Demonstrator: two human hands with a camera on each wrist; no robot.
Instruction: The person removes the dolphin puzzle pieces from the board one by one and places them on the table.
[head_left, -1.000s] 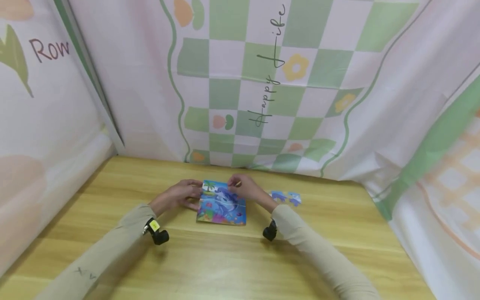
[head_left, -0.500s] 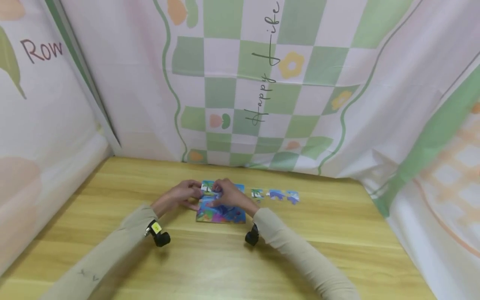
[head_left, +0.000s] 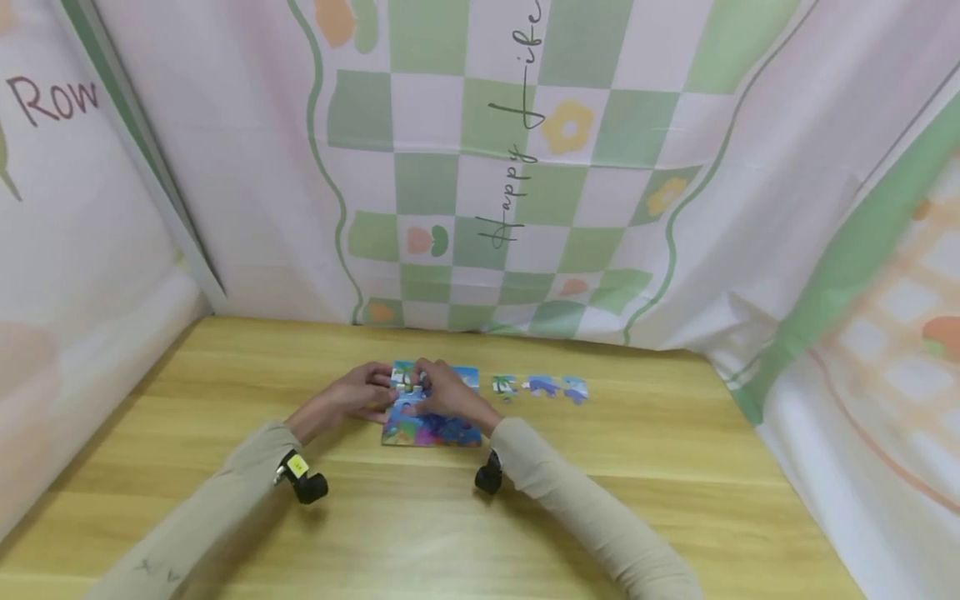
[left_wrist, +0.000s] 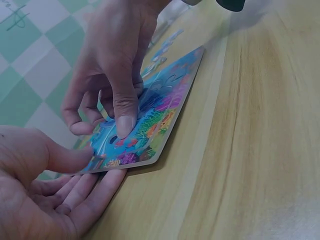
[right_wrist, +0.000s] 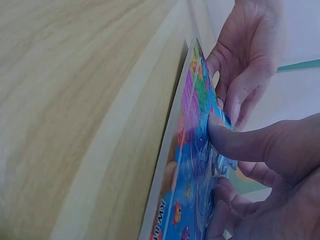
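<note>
A jigsaw puzzle [head_left: 427, 433] with a colourful sea picture lies on the wooden table in the head view. My left hand [head_left: 362, 392] holds its left edge; in the left wrist view the thumb [left_wrist: 75, 160] is at the top face and the fingers are below the edge. Over the puzzle's upper part is my right hand [head_left: 446, 392]. Its thumb [right_wrist: 232, 140] presses near the surface, with the other fingers bent opposite. A light-blue puzzle piece [right_wrist: 226, 164] sticks up between them in the right wrist view, mostly hidden by the hand.
To the puzzle's right lie loose pieces in a row: one with a palm tree [head_left: 504, 384], a purple-blue one [head_left: 542, 385] and another blue one [head_left: 576, 389]. A checked curtain [head_left: 487, 183] hangs behind the table [head_left: 420, 517].
My right hand has moved left across the puzzle from its upper right part, uncovering the palm-tree piece on the table. My left hand keeps its hold. The head view has swung slightly right.
</note>
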